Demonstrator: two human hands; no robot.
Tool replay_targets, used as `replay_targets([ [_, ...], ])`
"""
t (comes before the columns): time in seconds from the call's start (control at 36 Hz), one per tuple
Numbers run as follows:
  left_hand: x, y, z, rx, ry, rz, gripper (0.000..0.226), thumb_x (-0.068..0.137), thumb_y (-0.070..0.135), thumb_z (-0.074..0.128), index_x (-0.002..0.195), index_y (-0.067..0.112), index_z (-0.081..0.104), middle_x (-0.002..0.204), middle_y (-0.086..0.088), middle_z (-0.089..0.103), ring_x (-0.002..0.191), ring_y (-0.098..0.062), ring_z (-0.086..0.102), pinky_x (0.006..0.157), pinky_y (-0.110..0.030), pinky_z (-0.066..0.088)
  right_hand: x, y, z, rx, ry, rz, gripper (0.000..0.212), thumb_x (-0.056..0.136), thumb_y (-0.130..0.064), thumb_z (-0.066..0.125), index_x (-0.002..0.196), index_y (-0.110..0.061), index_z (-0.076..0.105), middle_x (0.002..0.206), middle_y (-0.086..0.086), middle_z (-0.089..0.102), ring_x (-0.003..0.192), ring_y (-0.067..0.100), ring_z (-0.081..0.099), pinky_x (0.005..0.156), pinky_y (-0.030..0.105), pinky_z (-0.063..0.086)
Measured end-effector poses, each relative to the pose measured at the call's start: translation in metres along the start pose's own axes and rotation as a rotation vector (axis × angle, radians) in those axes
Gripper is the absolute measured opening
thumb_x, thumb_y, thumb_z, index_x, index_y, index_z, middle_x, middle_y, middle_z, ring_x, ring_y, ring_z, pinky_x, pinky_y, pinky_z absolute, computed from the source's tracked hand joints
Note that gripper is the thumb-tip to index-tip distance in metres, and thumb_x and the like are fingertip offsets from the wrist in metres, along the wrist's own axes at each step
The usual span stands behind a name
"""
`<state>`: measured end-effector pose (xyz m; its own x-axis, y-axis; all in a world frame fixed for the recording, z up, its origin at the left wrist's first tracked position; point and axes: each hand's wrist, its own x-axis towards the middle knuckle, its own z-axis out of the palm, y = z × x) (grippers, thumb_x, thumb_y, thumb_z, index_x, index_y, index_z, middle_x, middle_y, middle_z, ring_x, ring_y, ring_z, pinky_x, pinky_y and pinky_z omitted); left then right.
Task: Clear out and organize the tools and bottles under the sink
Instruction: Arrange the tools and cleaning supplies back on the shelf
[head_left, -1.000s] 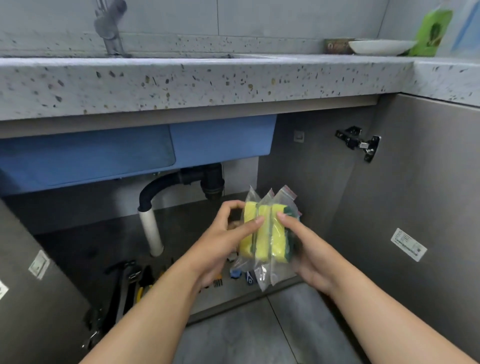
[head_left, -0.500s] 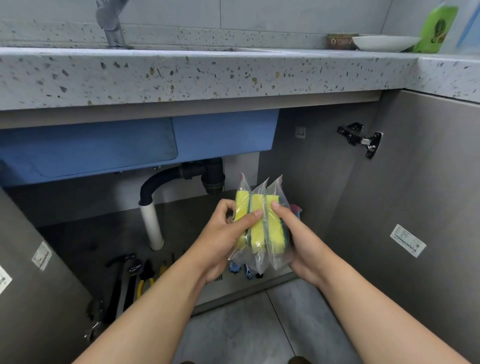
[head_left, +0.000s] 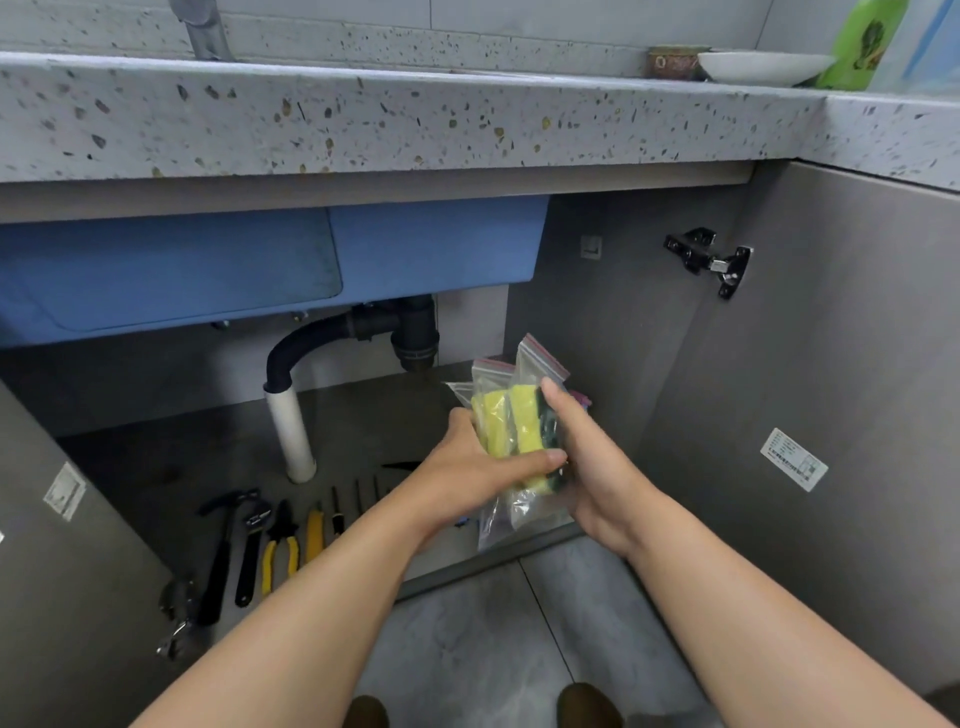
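On the cabinet floor (head_left: 156, 467) at your left lie a hammer (head_left: 223, 551), a wrench (head_left: 249, 556) and yellow-handled pliers (head_left: 280, 551), side by side. The white drain pipe (head_left: 291, 431) stands just beyond them. Your left hand (head_left: 467, 483) reaches in, its thumb curled across the near face of the bagged sponges (head_left: 519, 426) and its fingers (head_left: 460, 418) wrapped behind. The sponges sit upright between both hands, above the cabinet's near edge. Your right hand (head_left: 597, 467) grips their right side, thumb pointing up. Further right, a hinge (head_left: 711, 260) sits on the cabinet wall.
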<state>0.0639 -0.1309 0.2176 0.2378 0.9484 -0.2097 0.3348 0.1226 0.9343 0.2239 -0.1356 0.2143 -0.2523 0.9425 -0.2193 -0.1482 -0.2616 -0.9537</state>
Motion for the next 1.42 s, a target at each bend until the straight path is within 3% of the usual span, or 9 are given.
replay_targets([
  [0.14,0.012,-0.001,0.002,-0.228,0.062,-0.012,0.070,0.063,0.042,0.079,0.123,0.022,0.051,0.112,-0.003,0.072,0.102,-0.018,0.072,0.096,-0.046,0.057,-0.005,0.000,-0.002,0.012,0.001,-0.071,0.036,0.102,-0.041,0.044,0.133,-0.036,0.060,0.129,0.001,0.069,0.118,0.022,0.066,0.097,0.045,0.052],
  [0.36,0.014,0.004,0.014,-0.555,-0.121,0.054,0.055,0.085,0.043,0.077,0.133,0.025,0.060,0.123,-0.003,0.073,0.115,-0.022,0.069,0.101,-0.046,0.053,-0.002,0.004,-0.002,-0.124,0.060,-0.198,0.041,0.105,-0.018,0.043,0.137,-0.043,0.054,0.134,-0.008,0.065,0.123,0.011,0.062,0.109,0.040,0.046],
  [0.58,0.017,0.012,0.010,-0.705,0.001,0.161,0.048,0.091,0.029,0.076,0.132,0.010,0.060,0.121,-0.016,0.072,0.112,-0.032,0.070,0.096,-0.051,0.056,-0.005,0.004,-0.002,0.004,0.114,-0.295,0.069,0.089,-0.029,0.070,0.149,-0.042,0.039,0.125,-0.018,0.068,0.120,0.009,0.064,0.102,0.034,0.048],
  [0.69,0.020,0.012,0.005,-0.896,0.028,0.106,0.055,0.091,0.040,0.073,0.134,0.009,0.061,0.125,-0.018,0.070,0.114,-0.034,0.069,0.097,-0.050,0.056,-0.006,0.019,0.001,0.174,0.208,-0.068,0.094,0.070,-0.058,0.081,0.150,-0.033,0.039,0.134,-0.011,0.064,0.131,0.017,0.056,0.111,0.051,0.038],
  [0.86,0.027,0.011,0.022,-0.965,0.058,0.074,0.055,0.086,0.041,0.079,0.129,0.009,0.066,0.122,-0.017,0.072,0.113,-0.033,0.070,0.100,-0.054,0.054,0.004,0.023,0.024,0.372,0.085,-0.076,0.064,0.076,-0.052,0.081,0.134,-0.033,0.060,0.131,-0.002,0.068,0.125,0.020,0.062,0.107,0.047,0.046],
  [1.08,0.049,0.001,0.018,-0.713,-0.010,-0.115,0.049,0.076,0.048,0.085,0.116,0.020,0.075,0.110,-0.002,0.078,0.101,-0.020,0.074,0.098,-0.041,0.054,0.037,0.039,0.001,0.536,0.320,-0.058,0.042,0.088,-0.021,0.073,0.129,-0.015,0.065,0.122,0.011,0.072,0.114,0.028,0.068,0.098,0.043,0.055],
  [1.22,0.059,-0.008,0.005,-0.483,0.158,-0.299,0.046,0.078,0.052,0.081,0.105,0.019,0.063,0.113,0.001,0.065,0.109,-0.017,0.059,0.099,-0.040,0.046,0.055,0.076,-0.038,0.585,0.553,0.093,0.042,0.087,-0.019,0.072,0.129,-0.012,0.065,0.117,0.011,0.074,0.112,0.030,0.068,0.086,0.038,0.055],
  [1.36,0.069,-0.018,-0.010,-0.283,0.219,-0.288,0.016,0.090,0.039,0.069,0.092,0.027,0.060,0.123,-0.004,0.065,0.112,-0.023,0.061,0.105,-0.044,0.046,0.086,0.124,-0.073,0.512,0.809,0.284,0.040,0.081,-0.018,0.079,0.117,-0.011,0.065,0.094,0.007,0.077,0.072,0.023,0.073,0.061,0.031,0.057],
  [1.42,0.071,-0.026,-0.012,-0.209,0.201,-0.290,0.016,0.091,0.037,0.068,0.098,0.023,0.065,0.116,-0.003,0.068,0.109,-0.021,0.062,0.106,-0.046,0.046,0.104,0.142,-0.081,0.477,0.823,0.323,0.046,0.081,-0.020,0.080,0.122,-0.012,0.062,0.103,0.010,0.076,0.082,0.026,0.075,0.063,0.034,0.059],
])
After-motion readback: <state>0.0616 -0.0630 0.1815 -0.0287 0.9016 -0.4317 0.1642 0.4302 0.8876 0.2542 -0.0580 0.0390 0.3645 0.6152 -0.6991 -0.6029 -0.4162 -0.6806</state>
